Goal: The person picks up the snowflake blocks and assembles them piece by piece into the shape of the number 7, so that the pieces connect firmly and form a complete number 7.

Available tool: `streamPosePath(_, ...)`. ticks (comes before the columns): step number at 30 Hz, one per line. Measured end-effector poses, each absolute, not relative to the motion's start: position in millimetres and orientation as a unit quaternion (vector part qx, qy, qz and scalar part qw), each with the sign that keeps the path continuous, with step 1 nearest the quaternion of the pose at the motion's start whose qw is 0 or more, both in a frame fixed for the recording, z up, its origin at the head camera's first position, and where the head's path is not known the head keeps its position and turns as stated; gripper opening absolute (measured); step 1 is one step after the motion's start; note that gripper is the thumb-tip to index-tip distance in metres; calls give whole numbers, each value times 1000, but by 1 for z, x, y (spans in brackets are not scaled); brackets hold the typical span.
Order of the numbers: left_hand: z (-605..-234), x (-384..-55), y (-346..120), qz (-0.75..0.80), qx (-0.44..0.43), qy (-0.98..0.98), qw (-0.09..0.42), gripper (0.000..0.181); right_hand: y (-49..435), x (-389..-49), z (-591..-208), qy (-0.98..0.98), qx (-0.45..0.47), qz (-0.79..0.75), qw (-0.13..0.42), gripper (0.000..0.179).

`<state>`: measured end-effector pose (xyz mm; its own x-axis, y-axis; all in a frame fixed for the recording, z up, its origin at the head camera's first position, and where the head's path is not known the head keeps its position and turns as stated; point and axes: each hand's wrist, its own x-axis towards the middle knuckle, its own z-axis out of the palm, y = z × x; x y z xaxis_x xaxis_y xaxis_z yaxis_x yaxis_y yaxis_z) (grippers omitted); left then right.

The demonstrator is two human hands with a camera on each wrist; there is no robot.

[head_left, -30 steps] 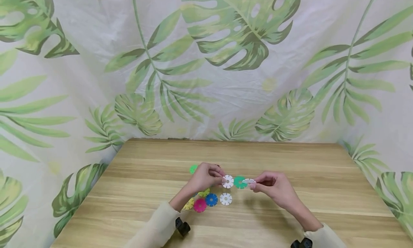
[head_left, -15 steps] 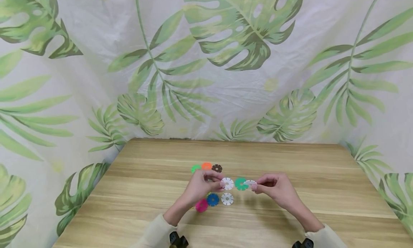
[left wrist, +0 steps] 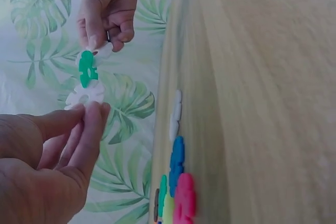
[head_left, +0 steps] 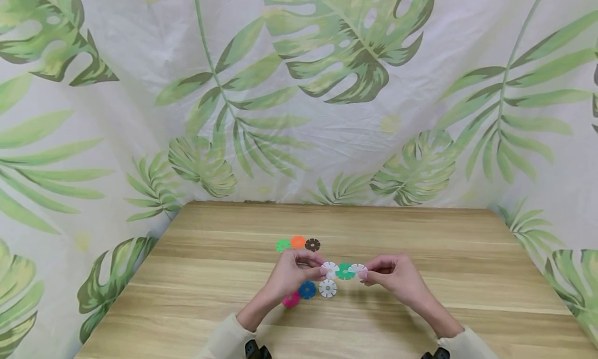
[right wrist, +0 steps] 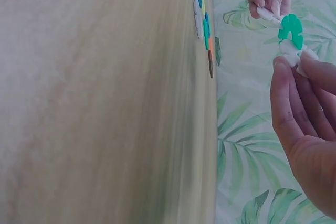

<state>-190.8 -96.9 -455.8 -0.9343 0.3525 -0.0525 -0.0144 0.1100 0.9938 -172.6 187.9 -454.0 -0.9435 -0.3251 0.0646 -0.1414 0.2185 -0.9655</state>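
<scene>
My left hand [head_left: 291,273] pinches a white notched plastic disc [head_left: 329,265] between thumb and fingertips. Across from it, my right hand [head_left: 397,276] pinches another white notched disc [head_left: 357,267], which is slotted into a green notched disc [head_left: 340,272]. All three discs form a short row in the air above the table. In the left wrist view, the green disc [left wrist: 84,64] stands roughly edge-on, and its lower edge meets the rim of the left white disc [left wrist: 94,92]. My right fingertips cover part of the other white disc [right wrist: 287,46] in the right wrist view.
On the wooden table [head_left: 444,234] lie loose notched discs: a white one [head_left: 327,293], a blue one [head_left: 303,292], a pink one [head_left: 290,300], a light green one [head_left: 282,246], an orange one [head_left: 297,242] and a brown one [head_left: 312,248]. My left hand hides others. Leaf-patterned cloth [head_left: 327,141] hangs behind.
The gap between the left white disc and the green disc has closed; they now meet. My right hand has shifted slightly left, and both hands sit a little lower in view.
</scene>
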Motion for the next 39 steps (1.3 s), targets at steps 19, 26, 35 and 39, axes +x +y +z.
streamPosePath(19, -463, -184, -99, 613, 166, 769, 71, 6, 180, -172, -455, 770, -148, -616, 71, 19)
streamPosePath(26, -458, -185, -99, 586, 169, 791, 46, 4, 178, -173, -453, 774, -144, -612, 78, 18)
streamPosePath(35, -458, -186, -99, 588, 186, 786, 43, 4, 175, -176, -450, 767, -170, -614, 70, 16)
streamPosePath(39, -456, -186, -101, 587, 191, 786, 42, 6, 173, -177, -448, 764, -181, -615, 68, 15)
